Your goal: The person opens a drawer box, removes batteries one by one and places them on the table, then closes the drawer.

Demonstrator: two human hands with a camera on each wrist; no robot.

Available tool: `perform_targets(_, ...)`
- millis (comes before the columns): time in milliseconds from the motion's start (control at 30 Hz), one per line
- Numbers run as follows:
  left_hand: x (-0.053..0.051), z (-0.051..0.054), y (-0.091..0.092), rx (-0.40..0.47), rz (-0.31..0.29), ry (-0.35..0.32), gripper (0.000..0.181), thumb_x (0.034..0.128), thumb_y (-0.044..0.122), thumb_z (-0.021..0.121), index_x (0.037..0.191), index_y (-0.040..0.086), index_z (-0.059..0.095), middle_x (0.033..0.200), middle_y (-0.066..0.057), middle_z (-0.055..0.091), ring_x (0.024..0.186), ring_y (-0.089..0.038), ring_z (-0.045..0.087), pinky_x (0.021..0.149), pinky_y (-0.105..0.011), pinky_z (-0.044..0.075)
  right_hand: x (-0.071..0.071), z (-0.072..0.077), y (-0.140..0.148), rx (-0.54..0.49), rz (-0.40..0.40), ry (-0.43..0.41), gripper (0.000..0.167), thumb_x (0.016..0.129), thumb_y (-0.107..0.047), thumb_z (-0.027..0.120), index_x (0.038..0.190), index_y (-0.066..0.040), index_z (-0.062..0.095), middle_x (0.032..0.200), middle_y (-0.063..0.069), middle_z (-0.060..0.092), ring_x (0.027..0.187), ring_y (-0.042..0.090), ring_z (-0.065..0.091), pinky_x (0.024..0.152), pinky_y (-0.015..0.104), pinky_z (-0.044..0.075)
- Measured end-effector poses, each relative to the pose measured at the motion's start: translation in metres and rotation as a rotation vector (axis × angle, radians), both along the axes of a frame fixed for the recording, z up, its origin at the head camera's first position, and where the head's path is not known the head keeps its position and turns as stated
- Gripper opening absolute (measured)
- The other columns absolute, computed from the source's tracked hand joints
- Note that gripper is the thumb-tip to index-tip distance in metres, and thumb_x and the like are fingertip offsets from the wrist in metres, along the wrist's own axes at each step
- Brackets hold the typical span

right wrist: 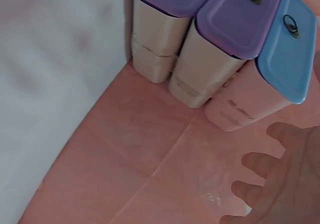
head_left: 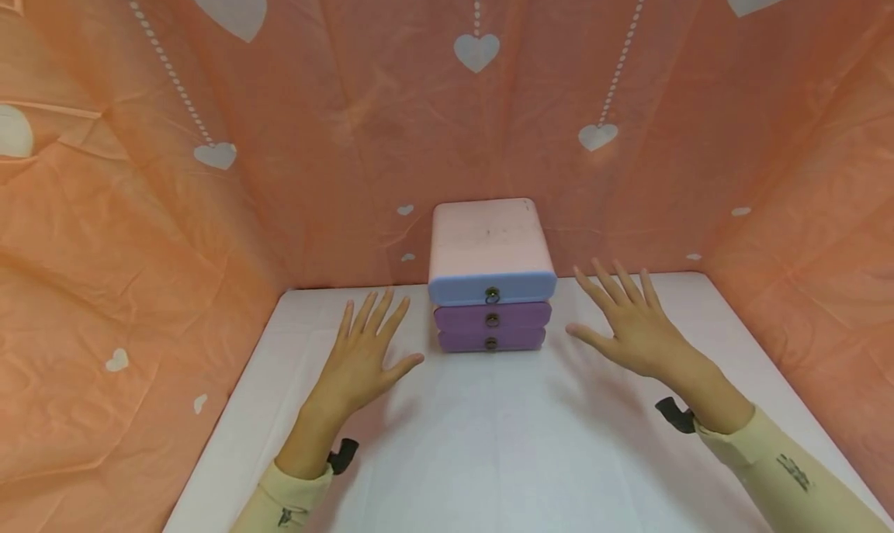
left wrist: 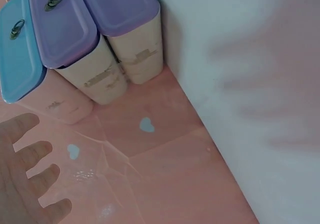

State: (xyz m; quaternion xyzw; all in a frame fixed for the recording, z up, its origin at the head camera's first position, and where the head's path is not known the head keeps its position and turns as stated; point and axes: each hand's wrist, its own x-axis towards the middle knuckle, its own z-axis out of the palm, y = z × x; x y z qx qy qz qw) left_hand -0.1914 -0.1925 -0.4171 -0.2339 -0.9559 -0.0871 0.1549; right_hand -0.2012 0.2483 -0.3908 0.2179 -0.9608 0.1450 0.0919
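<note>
A small three-tier drawer box (head_left: 489,242) stands at the back of the white table, its top pale pink. Its upper drawer front (head_left: 461,288) is light blue; the two drawer fronts below, such as the middle one (head_left: 457,318), are purple. Each front carries a dark metal ring pull, and all the drawers look closed. My left hand (head_left: 359,370) hovers to the left of the box with fingers spread, touching nothing. On the other side my right hand (head_left: 639,335) is likewise spread in the air, apart from the box. Both wrist views show fingertips beside the box.
White cloth covers the table (head_left: 489,455). Orange-pink sheeting with pale hearts hangs behind as a back wall (head_left: 349,129), close to the box, and more sheeting rises along the left (head_left: 126,285) and right (head_left: 803,285) sides. Black wrist mounts (head_left: 676,415) sit by both cuffs.
</note>
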Motion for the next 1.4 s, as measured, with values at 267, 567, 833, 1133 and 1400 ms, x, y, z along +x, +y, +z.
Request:
perform_targets(267, 0.002, 0.006, 0.007, 0.010, -0.045, 0.022, 0.091, 0.0978, 0.059, 0.070, 0.169, 0.014, 0.034, 0.179, -0.012, 0.017, 0.164, -0.038, 0.017, 0.131, -0.065, 0.008, -0.008, 0.016, -0.008, -0.005, 0.023, 0.003, 0.091, 0.104, -0.058, 0.061, 0.174, -0.021, 0.016, 0.180, 0.015, 0.006, 0.165, 0.041, -0.005, 0.128, 0.062, -0.018)
perform_targets(567, 0.004, 0.010, 0.018, 0.032, -0.099, 0.079, 0.088, 0.0983, 0.052, 0.072, 0.168, 0.014, 0.036, 0.176, -0.013, 0.028, 0.163, -0.036, 0.022, 0.132, -0.062, 0.014, -0.023, 0.036, -0.024, 0.015, 0.037, -0.029, 0.092, 0.105, -0.064, 0.055, 0.174, -0.022, 0.010, 0.181, 0.011, -0.001, 0.165, 0.038, -0.011, 0.128, 0.058, -0.021)
perform_targets(833, 0.006, 0.012, 0.024, 0.032, -0.115, 0.091, 0.086, 0.0988, 0.051, 0.073, 0.167, 0.014, 0.037, 0.171, -0.013, 0.037, 0.162, -0.034, 0.027, 0.133, -0.058, 0.016, -0.035, 0.043, -0.035, 0.013, 0.066, -0.043, 0.091, 0.106, -0.064, 0.053, 0.174, -0.022, 0.010, 0.181, 0.008, -0.002, 0.166, 0.035, -0.010, 0.130, 0.058, -0.017)
perform_targets(1133, 0.006, 0.013, 0.036, 0.103, -0.150, 0.145, 0.077, 0.1005, 0.044, 0.074, 0.163, 0.010, 0.045, 0.164, -0.015, 0.047, 0.152, -0.036, 0.043, 0.129, -0.055, 0.030, -0.058, 0.052, -0.050, 0.011, 0.094, -0.049, 0.090, 0.107, -0.064, 0.052, 0.174, -0.020, 0.012, 0.181, 0.010, 0.001, 0.166, 0.034, -0.007, 0.133, 0.056, -0.008)
perform_targets(1400, 0.007, 0.010, 0.049, 0.227, -0.175, 0.116, 0.068, 0.1018, 0.037, 0.075, 0.160, 0.010, 0.050, 0.156, -0.010, 0.054, 0.145, -0.032, 0.050, 0.120, -0.053, 0.044, -0.072, 0.058, -0.061, 0.018, 0.113, -0.069, 0.093, 0.107, -0.066, 0.050, 0.174, -0.016, 0.011, 0.181, 0.013, 0.004, 0.166, 0.037, -0.001, 0.134, 0.055, -0.002)
